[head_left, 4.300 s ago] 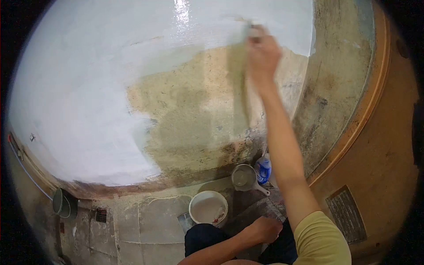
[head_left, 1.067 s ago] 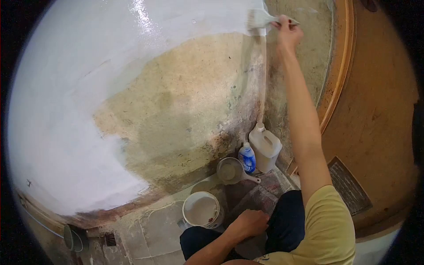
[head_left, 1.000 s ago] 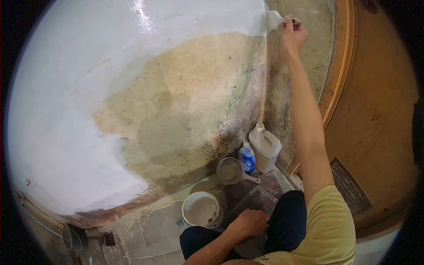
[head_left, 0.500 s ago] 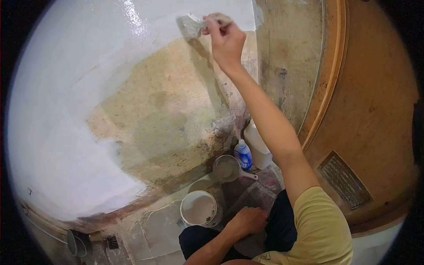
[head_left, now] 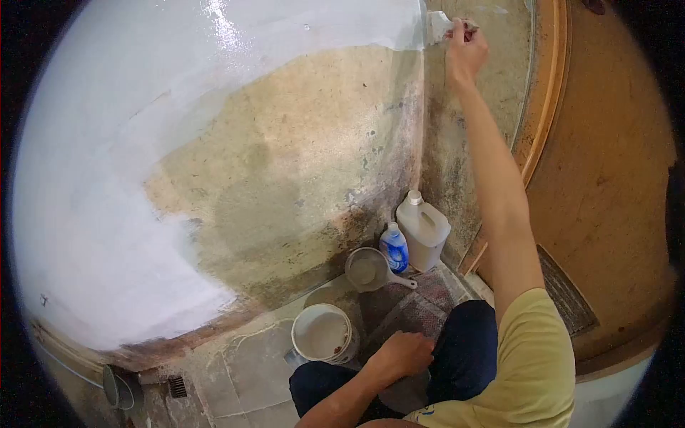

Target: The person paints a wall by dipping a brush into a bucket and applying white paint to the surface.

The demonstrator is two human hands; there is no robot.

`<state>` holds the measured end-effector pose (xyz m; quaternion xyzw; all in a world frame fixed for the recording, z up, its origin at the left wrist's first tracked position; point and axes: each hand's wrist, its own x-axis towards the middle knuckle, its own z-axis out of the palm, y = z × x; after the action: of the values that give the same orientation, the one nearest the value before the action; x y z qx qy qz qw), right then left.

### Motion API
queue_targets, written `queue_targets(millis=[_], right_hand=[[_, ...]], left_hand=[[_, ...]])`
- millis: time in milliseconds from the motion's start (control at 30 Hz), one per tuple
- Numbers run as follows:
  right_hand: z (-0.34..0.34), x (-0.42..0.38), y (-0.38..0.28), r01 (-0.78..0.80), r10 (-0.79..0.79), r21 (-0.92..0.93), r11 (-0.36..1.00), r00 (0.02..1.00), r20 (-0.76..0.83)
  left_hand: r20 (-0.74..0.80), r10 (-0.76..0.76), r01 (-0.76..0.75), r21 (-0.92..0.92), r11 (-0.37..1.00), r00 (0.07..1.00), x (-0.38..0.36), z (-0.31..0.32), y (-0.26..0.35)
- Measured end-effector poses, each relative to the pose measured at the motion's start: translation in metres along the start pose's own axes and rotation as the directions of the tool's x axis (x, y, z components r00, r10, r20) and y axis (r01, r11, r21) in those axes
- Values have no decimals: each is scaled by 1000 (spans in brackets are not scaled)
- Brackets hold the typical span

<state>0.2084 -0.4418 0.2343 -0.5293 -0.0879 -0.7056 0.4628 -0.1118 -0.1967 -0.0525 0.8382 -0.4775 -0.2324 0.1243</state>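
My right hand (head_left: 467, 55) is raised at the top right, its fingers closed round the handle of a paintbrush (head_left: 438, 28). The brush's pale, paint-coated bristles are at the wall corner, touching the unpainted side wall (head_left: 478, 78) or very close to it. Wet white paint (head_left: 214, 43) covers the upper and left parts of the main wall, around a bare, stained beige patch (head_left: 285, 143). Lower down, my left hand (head_left: 408, 353) rests between my knees, fingers curled in, with no object showing in it. A white bucket (head_left: 300, 335) with pale contents stands beside my knee.
In the corner stand a translucent jug (head_left: 426, 239) and a blue-and-white bottle (head_left: 394, 250). A long-handled dipper (head_left: 367, 271) lies close by. At the lower left are a dark pail (head_left: 118, 389) and a floor drain (head_left: 178, 387). A wooden door (head_left: 606, 178) fills the right side.
My right hand has carried the paintbrush rightward from the main wall to the corner and side wall. More white paint now shows along the patch's top edge. My left hand has stayed put.
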Motion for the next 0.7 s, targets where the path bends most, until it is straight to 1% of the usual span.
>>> queue_targets(millis=[33,67,100,133,200,233,267,333,367,400,433,467,533,567,600,633,667,700], right_hand=[[3,0,-1,2,-2,0,1000,1000,2],[8,0,-1,47,-44,-53,997,998,52],[12,0,-4,95,-84,-107,990,991,103],[16,-4,-3,102,-91,-111,989,991,102],[26,-18,-6,142,-129,-68,987,976,174],[28,-29,-14,183,-173,-44,982,969,177],[29,-41,-29,233,-228,-12,972,958,173],[26,-69,-64,104,-128,121,987,970,208],[23,-85,-79,8,-66,205,979,958,279],[21,-99,-92,-93,-12,280,956,935,354],[19,-114,-108,-128,-38,368,921,910,412],[17,-127,-122,-170,-68,449,877,882,467],[18,-152,-132,-40,-256,476,879,802,540],[16,-162,-137,-19,-321,494,869,739,592],[12,-170,-147,0,-381,513,859,668,639],[7,-174,-157,-1,-386,518,856,665,639],[2,-175,-168,28,-452,518,855,529,718],[-2,-177,-175,59,-503,521,851,375,779]], left_hand=[[-11,10,-10,-24,1000,1000,0,1,0],[-14,14,-15,-25,1000,1000,1,0,1],[23,-9,9,-35,999,1000,2,-1,2],[60,-30,33,-42,999,998,3,-2,3],[69,-37,41,-56,998,997,9,4,-2],[77,-53,58,-69,996,996,12,6,-4],[49,-45,47,-46,998,998,14,3,-4],[107,-43,49,-52,997,993,12,-3,-1],[89,-43,46,-35,998,995,12,-4,-1],[102,-7,13,-59,998,995,12,-5,-1],[117,28,-18,-85,996,993,11,-8,-1],[105,23,-16,-71,997,994,9,-11,2],[-34,42,-45,-69,997,999,1,-13,6],[-41,37,-40,-65,997,998,8,-2,-1],[69,-15,16,-7,1000,998,23,16,-13],[175,-72,63,54,997,982,27,19,-15],[167,-74,66,53,996,983,29,22,-17],[235,-97,90,42,995,967,25,10,-9]])
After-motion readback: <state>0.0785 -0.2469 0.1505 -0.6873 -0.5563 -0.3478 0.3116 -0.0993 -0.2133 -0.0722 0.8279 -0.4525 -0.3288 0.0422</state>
